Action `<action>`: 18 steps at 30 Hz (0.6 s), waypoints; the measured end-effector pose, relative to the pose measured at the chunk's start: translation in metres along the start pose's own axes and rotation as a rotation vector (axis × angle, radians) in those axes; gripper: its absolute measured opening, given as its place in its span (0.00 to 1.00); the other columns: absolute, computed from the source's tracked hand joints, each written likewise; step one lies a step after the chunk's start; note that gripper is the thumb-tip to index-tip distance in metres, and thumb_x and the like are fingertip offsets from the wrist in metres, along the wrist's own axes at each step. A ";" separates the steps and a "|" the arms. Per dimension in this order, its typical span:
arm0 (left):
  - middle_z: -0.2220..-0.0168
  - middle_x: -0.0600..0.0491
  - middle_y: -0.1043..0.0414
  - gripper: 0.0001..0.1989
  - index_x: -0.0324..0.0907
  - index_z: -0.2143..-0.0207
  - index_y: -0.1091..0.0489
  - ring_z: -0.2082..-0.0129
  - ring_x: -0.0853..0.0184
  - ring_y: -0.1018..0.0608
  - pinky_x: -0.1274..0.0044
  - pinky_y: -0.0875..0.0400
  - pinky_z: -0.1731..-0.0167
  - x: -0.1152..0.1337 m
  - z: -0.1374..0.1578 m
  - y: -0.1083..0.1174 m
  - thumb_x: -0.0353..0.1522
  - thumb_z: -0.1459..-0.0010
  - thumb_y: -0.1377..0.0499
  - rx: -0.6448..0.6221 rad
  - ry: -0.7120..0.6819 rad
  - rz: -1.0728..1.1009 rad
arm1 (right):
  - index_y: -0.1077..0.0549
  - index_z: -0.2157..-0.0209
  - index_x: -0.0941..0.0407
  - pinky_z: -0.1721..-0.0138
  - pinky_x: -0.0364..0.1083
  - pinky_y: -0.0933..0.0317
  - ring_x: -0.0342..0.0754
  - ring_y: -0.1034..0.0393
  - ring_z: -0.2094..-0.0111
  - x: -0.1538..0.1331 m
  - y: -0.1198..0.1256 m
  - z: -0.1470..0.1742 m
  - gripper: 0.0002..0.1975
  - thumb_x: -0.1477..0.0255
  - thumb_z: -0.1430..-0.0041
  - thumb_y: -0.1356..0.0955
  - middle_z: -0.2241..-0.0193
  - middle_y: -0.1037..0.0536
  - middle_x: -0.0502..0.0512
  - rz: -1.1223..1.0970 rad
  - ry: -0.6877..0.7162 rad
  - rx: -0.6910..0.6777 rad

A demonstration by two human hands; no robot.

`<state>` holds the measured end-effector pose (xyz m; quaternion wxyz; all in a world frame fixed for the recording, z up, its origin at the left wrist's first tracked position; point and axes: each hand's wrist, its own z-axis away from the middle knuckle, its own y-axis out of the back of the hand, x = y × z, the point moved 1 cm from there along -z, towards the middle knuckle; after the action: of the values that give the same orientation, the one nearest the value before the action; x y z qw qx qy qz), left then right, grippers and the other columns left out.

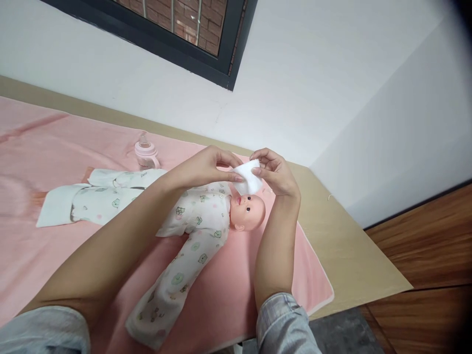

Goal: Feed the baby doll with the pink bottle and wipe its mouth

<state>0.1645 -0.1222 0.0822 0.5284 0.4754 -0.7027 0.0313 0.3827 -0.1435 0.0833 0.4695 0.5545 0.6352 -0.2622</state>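
A small folded white cloth (248, 178) is stretched between my two hands, just above a baby doll's head (252, 216). My left hand (210, 166) pinches its left side between thumb and fingers. At the upper right corner, my right hand (277, 174) grips it the same way. The doll lies on its back in a white printed outfit (206, 211), head to the right, one sleeve reaching toward me. Part of its face is behind the cloth, and my left forearm hides some of its body.
A pink blanket (224, 280) covers much of the tan table (332, 241). A pink baby bottle (146, 152) stands beyond the doll's legs. White walls and a dark-framed window (221, 69) rise behind; wooden panels (435, 236) are at the right.
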 end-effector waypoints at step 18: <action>0.69 0.53 0.23 0.09 0.40 0.68 0.24 0.68 0.65 0.21 0.77 0.29 0.67 -0.002 0.002 0.004 0.37 0.45 0.33 -0.008 0.103 0.231 | 0.23 0.59 0.50 0.58 0.40 0.33 0.39 0.29 0.66 0.107 0.050 -0.003 0.18 0.61 0.54 0.24 0.62 0.22 0.48 -0.402 -0.210 0.351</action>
<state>0.1599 -0.1203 0.0819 0.5584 0.3870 -0.7250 0.1134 0.4350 -0.0795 -0.0008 0.3680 0.4599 0.6253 -0.5120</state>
